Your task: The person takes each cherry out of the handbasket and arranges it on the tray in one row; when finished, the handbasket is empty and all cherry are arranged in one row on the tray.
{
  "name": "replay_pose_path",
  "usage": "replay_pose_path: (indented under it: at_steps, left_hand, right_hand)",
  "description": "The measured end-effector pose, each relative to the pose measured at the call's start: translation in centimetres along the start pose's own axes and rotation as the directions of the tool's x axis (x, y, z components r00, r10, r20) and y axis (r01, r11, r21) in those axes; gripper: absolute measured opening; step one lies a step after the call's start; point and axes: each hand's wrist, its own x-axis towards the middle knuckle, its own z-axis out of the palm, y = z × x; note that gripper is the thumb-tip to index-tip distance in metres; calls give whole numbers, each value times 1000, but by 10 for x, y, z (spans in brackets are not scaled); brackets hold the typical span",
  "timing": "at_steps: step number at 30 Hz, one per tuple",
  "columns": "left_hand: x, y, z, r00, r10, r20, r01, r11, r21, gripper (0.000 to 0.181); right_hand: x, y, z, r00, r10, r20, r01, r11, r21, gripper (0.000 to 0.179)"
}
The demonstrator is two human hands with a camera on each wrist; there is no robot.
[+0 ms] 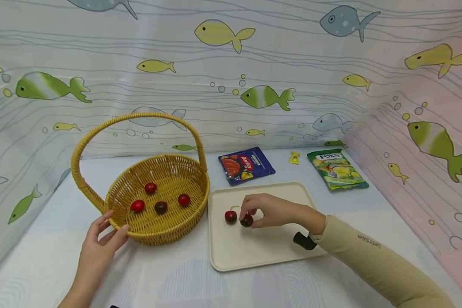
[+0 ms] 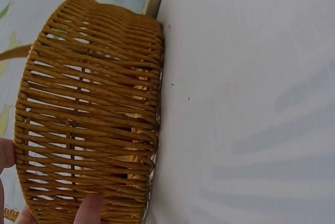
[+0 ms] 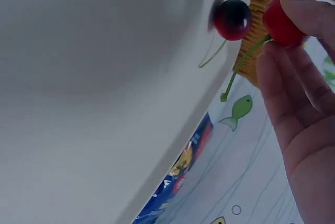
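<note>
Here's the round, golden wicker basket [image 1: 158, 237], my left hand [image 1: 101, 246] gripping its rim, the cream rectangular tray [image 1: 262, 252] beside it. Over that tray, my right hand [image 1: 269, 209] is pinching a glossy, round red cherry [image 3: 281, 24], its long green stem [image 3: 240, 62] slanting down-left in the right wrist view.

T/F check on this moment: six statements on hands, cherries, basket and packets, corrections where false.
1. The right hand holds a cherry. True.
2. The held cherry has no stem. False: a green stem shows on it.
3. The left hand touches the basket. True.
4. The basket holds six cherries. False: four cherries lie in it.
5. The small yellow packet lies between the blue packet and the green bag. True.
6. The green bag lies inside the basket. False: it lies beyond the tray.
</note>
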Motion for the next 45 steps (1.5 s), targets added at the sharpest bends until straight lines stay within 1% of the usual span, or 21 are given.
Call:
replay_pose_path:
  at_steps: [4,9,12,15,19,23,29,35,37,42,45]
  left_hand:
    - [2,-2,0,1000,8,-12,-8,999,-33,71]
    - [2,-1,0,1000,18,-10,-18,999,-44,71]
    - [1,1,0,1000,19,-4,-19,999,-28,71]
    - [0,2,0,1000,12,-5,-12,1000,-9,72]
    - [0,3,1,1000,6,-5,-6,1000,14,72]
    - [0,2,0,1000,-5,-8,5,1000,27,73]
    - [0,1,-1,1000,-13,-9,14,1000,22,73]
    - [0,0,0,1000,0,-14,1,999,41,73]
    - [0,0,0,1000,0,-12,0,999,32,73]
    - [0,0,0,1000,3,-12,-3,1000,24,72]
    - [0,0,0,1000,3,-16,-3,999,38,72]
  right_hand:
    - [0,10,3,998,57,29,-56,998,-36,24]
    - [2,21,4,997,75,27,-73,995,-68,25]
    - [4,26,4,996,80,40,-77,994,-75,27]
    - [7,29,5,994,87,63,-83,995,-57,28]
    - [7,31,6,988,127,83,-125,992,-31,29]
    - [7,31,5,985,155,73,-153,988,-28,31]
    - [10,33,6,985,156,69,-156,988,-16,26]
    - [14,31,7,991,116,60,-114,993,-38,26]
    - [15,31,7,993,108,56,-105,993,-47,26]
    - [16,31,7,992,114,53,-111,992,-54,27]
    - [16,29,5,992,118,51,-115,992,-54,28]
